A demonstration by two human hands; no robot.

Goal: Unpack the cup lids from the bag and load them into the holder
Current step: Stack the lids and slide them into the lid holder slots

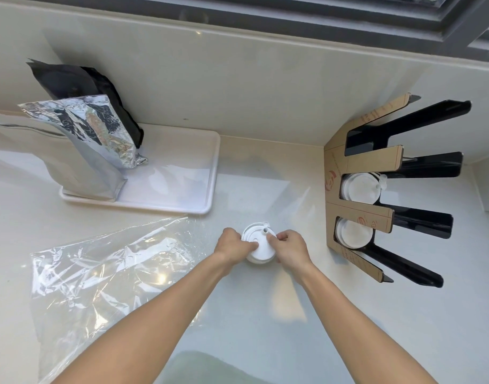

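A pale countertop (265, 314) runs beneath a dark-framed window. At centre, the left hand (233, 246) and right hand (289, 249) both grip a short stack of white cup lids (258, 245) standing on the counter, fingers curled onto its top and sides. The empty clear plastic bag (104, 273) lies flat to the left. At right, the black holder (398, 189) with cardboard dividers has 3 slots: the 2 nearer slots each contain white lids (359, 187), the far slot shows none. A white tray (182, 173) at rear left carries 2 foil pouches (93, 145).
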